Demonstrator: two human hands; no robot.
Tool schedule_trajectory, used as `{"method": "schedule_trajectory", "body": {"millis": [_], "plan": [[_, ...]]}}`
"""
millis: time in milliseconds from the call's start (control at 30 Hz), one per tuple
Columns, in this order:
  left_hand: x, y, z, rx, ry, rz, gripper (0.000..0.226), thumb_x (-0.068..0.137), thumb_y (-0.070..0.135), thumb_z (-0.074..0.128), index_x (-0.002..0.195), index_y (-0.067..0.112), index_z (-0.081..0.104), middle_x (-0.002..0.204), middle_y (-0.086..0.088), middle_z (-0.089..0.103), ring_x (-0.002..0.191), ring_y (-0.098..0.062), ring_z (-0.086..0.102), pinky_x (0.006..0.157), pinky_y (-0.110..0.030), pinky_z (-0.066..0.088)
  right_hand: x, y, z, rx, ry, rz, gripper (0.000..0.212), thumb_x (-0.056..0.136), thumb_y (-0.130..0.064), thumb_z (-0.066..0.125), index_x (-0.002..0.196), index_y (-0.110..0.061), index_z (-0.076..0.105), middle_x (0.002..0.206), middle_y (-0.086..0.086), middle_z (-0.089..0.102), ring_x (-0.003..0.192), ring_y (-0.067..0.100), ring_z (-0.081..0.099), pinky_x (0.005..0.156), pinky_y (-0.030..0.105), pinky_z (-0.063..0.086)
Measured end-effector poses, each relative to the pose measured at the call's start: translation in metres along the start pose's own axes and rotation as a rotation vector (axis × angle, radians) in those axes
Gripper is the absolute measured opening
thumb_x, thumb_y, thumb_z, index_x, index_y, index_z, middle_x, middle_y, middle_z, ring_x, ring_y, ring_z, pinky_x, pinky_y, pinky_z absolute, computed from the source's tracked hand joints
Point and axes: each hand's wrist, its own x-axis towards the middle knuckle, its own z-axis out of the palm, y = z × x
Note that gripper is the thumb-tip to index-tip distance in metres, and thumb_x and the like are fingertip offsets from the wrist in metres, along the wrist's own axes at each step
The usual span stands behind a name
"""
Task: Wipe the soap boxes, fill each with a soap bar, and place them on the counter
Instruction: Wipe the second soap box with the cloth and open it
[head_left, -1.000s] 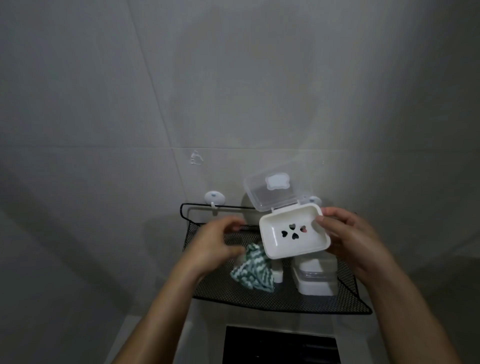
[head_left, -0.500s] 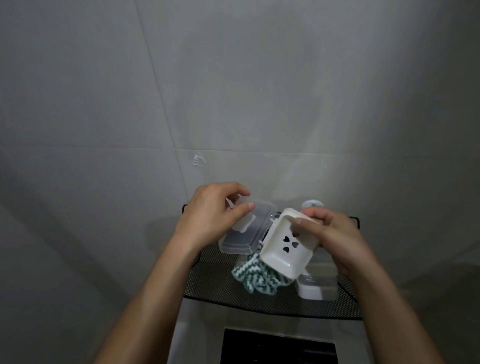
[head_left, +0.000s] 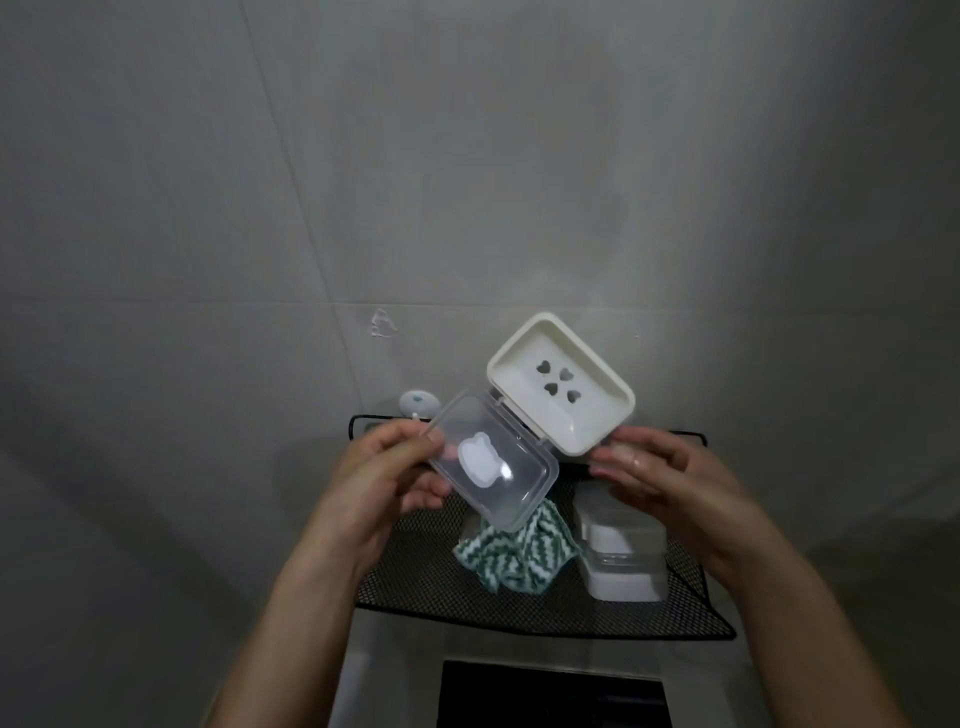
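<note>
Head view: an opened white soap box with heart-shaped drain holes is held up before the tiled wall, its clear lid swung out to the left. The left hand pinches the lid's edge; the right hand touches the tray's lower corner with fingers nearly straight, grip apart. Below, a black mesh shelf carries a green-and-white cloth and two stacked closed soap boxes.

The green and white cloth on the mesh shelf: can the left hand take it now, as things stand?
Probably not at once. The left hand grips the clear lid of the open soap box, which hangs directly above the cloth. It would have to let go first, leaving the box to the right hand.
</note>
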Motion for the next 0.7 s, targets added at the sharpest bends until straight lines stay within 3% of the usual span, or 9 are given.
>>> {"method": "schedule_trajectory", "body": {"millis": [200, 333, 500, 700], "plan": [[-0.012, -0.028, 0.019, -0.305, -0.064, -0.112, 0.014, 0.075, 0.016, 0.071, 0.087, 0.012, 0.067, 0.082, -0.012, 0.071, 0.057, -0.021, 0.066, 0.051, -0.028, 0.056, -0.004, 0.014, 0.014, 0.228, -0.182, 0.098, 0.055, 0.078, -0.026, 0.081, 0.124, 0.001, 0.065, 0.122, 0.022, 0.069, 0.115, 0.035, 0.067, 0.091, 0.04, 0.058], [-0.019, -0.041, 0.036, -0.404, -0.098, -0.139, 0.008, 0.08, 0.013, 0.068, 0.087, 0.012, 0.064, 0.087, -0.015, 0.072, 0.066, -0.024, 0.069, 0.058, -0.031, 0.059, 0.0, 0.017, 0.019, 0.324, -0.215, 0.111, 0.049, 0.078, -0.028, 0.077, 0.12, -0.004, 0.071, 0.128, 0.023, 0.066, 0.118, 0.036, 0.065, 0.086, 0.043, 0.059], [-0.022, -0.047, 0.046, -0.372, -0.14, -0.145, 0.019, 0.08, 0.012, 0.068, 0.094, 0.008, 0.056, 0.09, -0.018, 0.071, 0.073, -0.028, 0.072, 0.065, -0.033, 0.06, 0.002, 0.019, 0.019, 0.372, -0.186, 0.085, 0.036, 0.092, -0.021, 0.063, 0.124, -0.005, 0.068, 0.13, 0.022, 0.065, 0.12, 0.037, 0.064, 0.084, 0.043, 0.059], [-0.019, -0.045, 0.038, -0.177, -0.252, -0.103, 0.034, 0.078, 0.015, 0.075, 0.105, 0.0, 0.058, 0.099, -0.022, 0.069, 0.082, -0.03, 0.071, 0.074, -0.036, 0.062, 0.002, 0.014, 0.015, 0.418, -0.129, 0.08, 0.031, 0.088, -0.015, 0.062, 0.112, 0.002, 0.071, 0.125, 0.026, 0.067, 0.113, 0.036, 0.068, 0.077, 0.04, 0.061]]}}
